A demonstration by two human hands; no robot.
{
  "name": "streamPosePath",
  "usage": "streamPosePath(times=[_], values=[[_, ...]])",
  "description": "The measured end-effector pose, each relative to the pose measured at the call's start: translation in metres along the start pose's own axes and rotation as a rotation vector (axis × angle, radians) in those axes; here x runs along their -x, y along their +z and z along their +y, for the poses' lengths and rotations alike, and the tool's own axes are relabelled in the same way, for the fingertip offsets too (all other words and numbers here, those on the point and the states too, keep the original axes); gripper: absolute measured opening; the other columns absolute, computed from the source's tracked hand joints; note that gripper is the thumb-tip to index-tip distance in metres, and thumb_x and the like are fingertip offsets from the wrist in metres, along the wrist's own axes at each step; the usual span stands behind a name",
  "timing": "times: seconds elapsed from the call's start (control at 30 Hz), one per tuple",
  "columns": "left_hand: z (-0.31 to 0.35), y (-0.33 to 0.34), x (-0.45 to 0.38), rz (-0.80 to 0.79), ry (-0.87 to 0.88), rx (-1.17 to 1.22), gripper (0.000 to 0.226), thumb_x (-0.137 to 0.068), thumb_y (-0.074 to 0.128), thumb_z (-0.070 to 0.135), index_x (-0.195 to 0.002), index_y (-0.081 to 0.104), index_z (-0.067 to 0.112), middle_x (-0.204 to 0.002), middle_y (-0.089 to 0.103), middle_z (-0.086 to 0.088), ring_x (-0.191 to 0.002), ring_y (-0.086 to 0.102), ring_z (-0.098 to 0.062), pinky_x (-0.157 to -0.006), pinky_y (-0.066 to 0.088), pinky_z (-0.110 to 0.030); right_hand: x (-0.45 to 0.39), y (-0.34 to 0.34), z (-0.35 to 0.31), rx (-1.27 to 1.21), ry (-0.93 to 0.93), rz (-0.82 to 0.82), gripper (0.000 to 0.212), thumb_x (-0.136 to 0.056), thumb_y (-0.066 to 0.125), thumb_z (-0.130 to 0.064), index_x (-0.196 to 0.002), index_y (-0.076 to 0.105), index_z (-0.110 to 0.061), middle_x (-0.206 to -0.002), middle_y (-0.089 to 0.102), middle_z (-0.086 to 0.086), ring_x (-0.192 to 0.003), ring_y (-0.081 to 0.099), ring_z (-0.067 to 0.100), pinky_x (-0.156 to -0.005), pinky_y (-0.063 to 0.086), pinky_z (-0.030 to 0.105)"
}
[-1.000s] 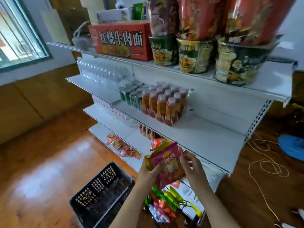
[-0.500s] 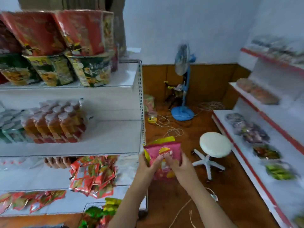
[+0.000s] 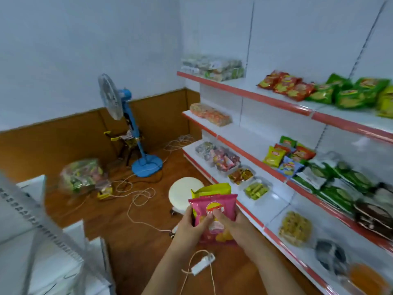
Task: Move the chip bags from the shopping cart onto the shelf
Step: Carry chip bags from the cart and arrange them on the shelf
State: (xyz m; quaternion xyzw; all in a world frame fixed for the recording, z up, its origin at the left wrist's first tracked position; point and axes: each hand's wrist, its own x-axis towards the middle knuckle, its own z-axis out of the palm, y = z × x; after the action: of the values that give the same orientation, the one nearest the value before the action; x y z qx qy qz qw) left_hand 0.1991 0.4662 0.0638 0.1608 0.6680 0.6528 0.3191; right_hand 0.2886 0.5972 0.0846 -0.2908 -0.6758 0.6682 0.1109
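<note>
Just left of the red-edged shelf (image 3: 274,173), a pink chip bag (image 3: 214,218) held up in both hands, with a yellow chip bag (image 3: 212,189) tucked right behind it, peeking over the top. No shopping cart to be seen here. Already on that shelf, up and to the right of the pink bag: a small pile of chip bags (image 3: 286,155), yellow, red, green and blue.

Best to carry both bags over to that pile and set them down beside it, not on top. Best to hold softly, because chips break and puffy bags slip. Good to lay one bag down first, then the other, so neither falls to the floor. Worth watching the white cord and plug strip (image 3: 202,266) on the floor, just below the hands.

Left hand (image 3: 189,225) curled round the left edge of the pink bag, thumb on the front. Right hand (image 3: 231,224) gripping the right side, fingers pressed on the front near the logo. Both arms reaching forward, bent a little, close together.
</note>
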Motion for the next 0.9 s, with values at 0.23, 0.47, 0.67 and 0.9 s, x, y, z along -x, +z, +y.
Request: streamPosePath(times=[0.23, 0.47, 0.67, 0.9], values=[[0.000, 0.114, -0.105, -0.197, -0.017, -0.107, 0.037, -0.087, 0.074, 0.020, -0.120, 0.056, 0.025, -0.111, 0.073, -0.001, -0.090, 0.071, 0.000, -0.072, 0.055, -0.016, -0.059, -0.119, 0.015, -0.039, 0.080, 0.204, 0.048, -0.072, 0.079, -0.045, -0.113, 0.060, -0.033, -0.102, 0.072, -0.008, -0.087, 0.072, 0.010, -0.070, 0.062, 0.036], [0.003, 0.169, -0.207, -0.335, -0.109, -0.083, 0.050, -0.079, 0.076, 0.050, -0.121, 0.053, 0.037, -0.112, 0.072, 0.010, -0.102, 0.072, -0.013, -0.095, 0.056, -0.041, -0.139, -0.167, 0.021, -0.042, 0.148, 0.418, 0.041, -0.075, 0.073, -0.052, -0.109, 0.055, -0.038, -0.106, 0.067, -0.009, -0.091, 0.064, 0.008, -0.075, 0.052, 0.024], [0.025, 0.180, -0.311, -0.477, -0.122, -0.131, 0.050, -0.081, 0.076, 0.047, -0.123, 0.061, 0.025, -0.108, 0.076, 0.002, -0.098, 0.074, -0.019, -0.092, 0.057, -0.045, -0.224, -0.185, -0.003, -0.083, 0.188, 0.522, 0.047, -0.086, 0.059, -0.054, -0.128, 0.050, -0.033, -0.116, 0.060, -0.008, -0.093, 0.059, 0.011, -0.074, 0.047, 0.022], [0.062, 0.197, -0.418, -0.558, -0.057, -0.256, 0.019, -0.090, 0.070, 0.033, -0.108, 0.062, 0.031, -0.101, 0.074, 0.008, -0.082, 0.072, 0.000, -0.067, 0.056, -0.016, -0.313, -0.212, -0.035, -0.112, 0.258, 0.521, 0.075, -0.074, 0.054, -0.075, -0.138, 0.044, -0.036, -0.139, 0.052, -0.001, -0.126, 0.050, 0.026, -0.105, 0.042, 0.042]])
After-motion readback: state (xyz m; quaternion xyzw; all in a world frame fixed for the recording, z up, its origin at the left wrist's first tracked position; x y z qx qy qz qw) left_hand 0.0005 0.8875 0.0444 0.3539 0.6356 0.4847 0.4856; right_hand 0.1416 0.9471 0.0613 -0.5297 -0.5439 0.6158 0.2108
